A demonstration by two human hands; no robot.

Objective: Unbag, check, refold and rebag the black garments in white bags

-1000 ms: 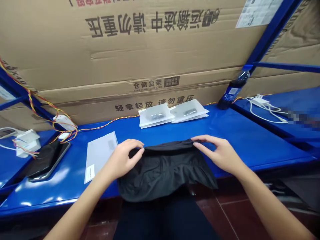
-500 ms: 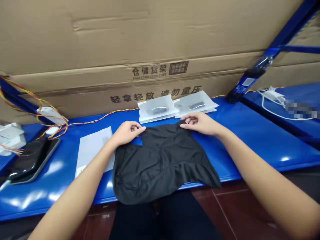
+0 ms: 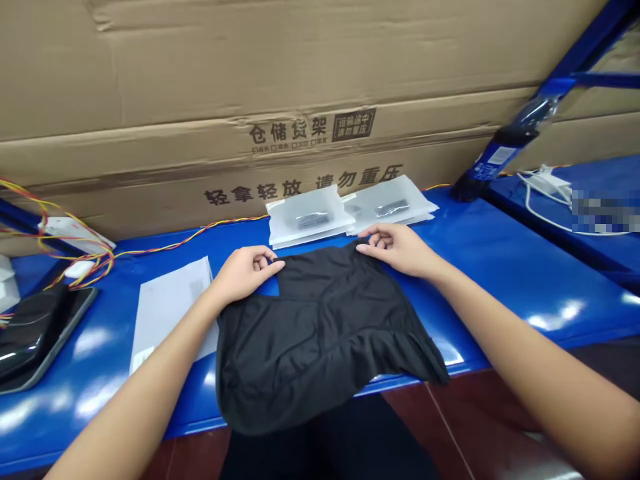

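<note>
A black cloth garment [image 3: 320, 333] lies spread over the blue shelf, its near edge hanging past the front. I cannot tell exactly what kind of garment it is. My left hand [image 3: 247, 272] pinches its far left corner between thumb and fingers. At the far right corner, my right hand [image 3: 395, 248] pinches the fabric the same way. Just beyond the cloth lie frosted plastic packets, one in the middle [image 3: 310, 219] and another to its right [image 3: 393, 203]. A flat white packet [image 3: 173, 303] rests left of the garment, partly behind my left forearm.
Phones or similar black devices [image 3: 35, 333] sit at the left near tangled red-yellow wires [image 3: 95, 257]. A dark-capped bottle with a blue label [image 3: 505, 153] leans by the right post. Large cardboard [image 3: 300, 60] stands behind the blue shelf [image 3: 525, 267].
The view has shifted a little, so the left-side items sit further left. Both hands keep their pinch on the cloth, whose near edge hangs slightly lower in view.
</note>
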